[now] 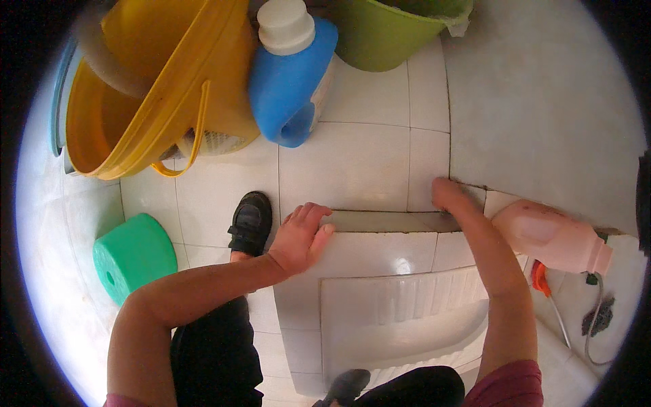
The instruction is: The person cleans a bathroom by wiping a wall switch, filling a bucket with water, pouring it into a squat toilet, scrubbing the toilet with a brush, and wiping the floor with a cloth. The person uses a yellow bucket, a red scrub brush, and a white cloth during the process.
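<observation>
My left hand point(301, 240) is over the near left end of the tiled step point(376, 220), thumb and fingers apart, with nothing in it. My right hand point(447, 195) reaches down to the far right end of that step, beside the wall point(539, 112). Its fingers point downward and are mostly hidden, so I cannot tell whether they hold anything. Below the step edge in the picture is a white ceramic squat toilet point(407, 330) set into the raised tiled platform point(356, 254). Close to my right forearm lies a pink plastic bottle point(552, 236).
A yellow bucket point(224, 96), a blue detergent bottle point(287, 86) and a green bin point(386, 35) stand along the far side. At left is a green plastic stool or tub point(140, 254). An orange-ended brush point(541, 279) and a dark scouring pad point(599, 316) lie at right.
</observation>
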`<state>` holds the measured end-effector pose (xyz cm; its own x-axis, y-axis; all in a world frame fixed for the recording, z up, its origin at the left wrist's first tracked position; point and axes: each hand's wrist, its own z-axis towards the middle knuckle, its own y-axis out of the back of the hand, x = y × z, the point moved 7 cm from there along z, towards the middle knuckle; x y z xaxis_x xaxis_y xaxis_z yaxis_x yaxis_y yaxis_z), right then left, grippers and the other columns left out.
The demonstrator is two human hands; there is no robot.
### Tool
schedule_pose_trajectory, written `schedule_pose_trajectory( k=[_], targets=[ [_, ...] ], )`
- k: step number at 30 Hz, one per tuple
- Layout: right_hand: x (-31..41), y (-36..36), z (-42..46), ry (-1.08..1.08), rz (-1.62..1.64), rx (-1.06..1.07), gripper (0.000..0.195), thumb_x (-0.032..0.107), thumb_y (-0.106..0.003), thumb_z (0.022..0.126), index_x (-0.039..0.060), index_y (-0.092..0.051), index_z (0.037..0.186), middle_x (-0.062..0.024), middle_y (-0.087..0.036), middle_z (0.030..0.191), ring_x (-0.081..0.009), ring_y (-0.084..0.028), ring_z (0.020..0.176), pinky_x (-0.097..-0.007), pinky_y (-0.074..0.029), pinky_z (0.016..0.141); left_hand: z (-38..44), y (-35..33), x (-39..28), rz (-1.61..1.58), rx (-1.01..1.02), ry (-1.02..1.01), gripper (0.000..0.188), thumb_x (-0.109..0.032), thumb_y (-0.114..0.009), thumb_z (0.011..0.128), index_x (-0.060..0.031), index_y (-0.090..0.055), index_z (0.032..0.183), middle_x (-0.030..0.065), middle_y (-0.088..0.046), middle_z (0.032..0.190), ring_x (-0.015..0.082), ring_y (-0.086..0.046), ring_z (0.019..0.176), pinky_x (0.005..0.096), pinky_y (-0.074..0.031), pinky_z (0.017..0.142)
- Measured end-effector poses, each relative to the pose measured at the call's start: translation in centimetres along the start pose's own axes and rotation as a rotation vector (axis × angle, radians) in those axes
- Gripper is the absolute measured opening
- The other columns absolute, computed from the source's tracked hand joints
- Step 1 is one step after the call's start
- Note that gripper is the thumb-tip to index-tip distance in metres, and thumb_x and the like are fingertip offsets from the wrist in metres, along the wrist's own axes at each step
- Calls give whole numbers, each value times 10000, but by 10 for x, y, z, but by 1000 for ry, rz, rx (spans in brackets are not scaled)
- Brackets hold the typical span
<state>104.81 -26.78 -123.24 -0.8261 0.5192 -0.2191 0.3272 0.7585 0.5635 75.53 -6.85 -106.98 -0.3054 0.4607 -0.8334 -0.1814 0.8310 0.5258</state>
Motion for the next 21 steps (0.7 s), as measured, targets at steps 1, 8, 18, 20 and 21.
schedule_pose_trajectory(
  k=[1,8,18,20,21],
  targets=[
    [4,-11,4,-9,72,-1,226,57,-631,683,1,-618,901,-186,-635,934,-331,-626,875,-405,-509,748,1,0,0,15,-17,-8,283,-165,-428,871,-16,-470,1109,202,-500,1054,386,-488,986,430,-409,855],
    [133,21,-17,418,20,-128,126,28,-628,611,-10,-643,730,-211,-637,796,-357,-630,787,-400,-519,692,-19,27,14,-18,-369,131,239,-219,-430,907,-37,-524,1030,143,-552,967,341,-513,937,409,-415,817],
    [293,96,-40,809,447,-85,176,59,-629,666,59,-664,839,-169,-650,889,-320,-633,786,-413,-496,697,-53,10,33,140,-389,440,259,-274,-422,924,-51,-530,998,127,-552,964,319,-529,962,398,-442,799],
    [303,103,-42,918,564,-60,185,87,-622,692,74,-662,872,-169,-649,924,-322,-630,815,-427,-492,730,-50,6,34,180,-422,449,282,-316,-461,900,-58,-541,981,108,-565,974,303,-535,963,408,-455,784],
    [313,110,-53,969,584,-28,179,92,-609,710,85,-659,882,-162,-649,922,-320,-627,827,-430,-489,734,-53,9,33,212,-438,467,295,-337,-481,888,-62,-546,972,99,-572,979,295,-537,964,413,-461,776]
  ],
)
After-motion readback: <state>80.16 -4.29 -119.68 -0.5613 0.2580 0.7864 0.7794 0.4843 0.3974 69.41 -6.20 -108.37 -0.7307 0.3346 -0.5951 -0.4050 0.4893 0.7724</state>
